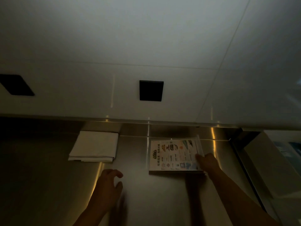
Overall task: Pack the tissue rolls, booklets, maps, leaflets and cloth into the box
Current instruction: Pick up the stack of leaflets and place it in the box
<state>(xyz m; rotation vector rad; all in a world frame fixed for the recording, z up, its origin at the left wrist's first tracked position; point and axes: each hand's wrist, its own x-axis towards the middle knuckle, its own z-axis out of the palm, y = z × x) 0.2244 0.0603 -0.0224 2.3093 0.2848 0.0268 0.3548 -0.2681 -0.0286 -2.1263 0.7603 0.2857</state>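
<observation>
I see 1 folded white cloth [94, 146], 1 stack of leaflets [172, 155] and 2 hands. The right hand [208, 163] touches the right edge of the stack with its thumb on top, but it is too dark to tell if it grips it. The left hand [109, 181] hangs left of the stack, fingers loosely curled, holding nothing. Cloth and stack lie apart on a shiny steel counter [40, 160] by a white wall [146, 38] with 2 black squares [151, 90].
</observation>
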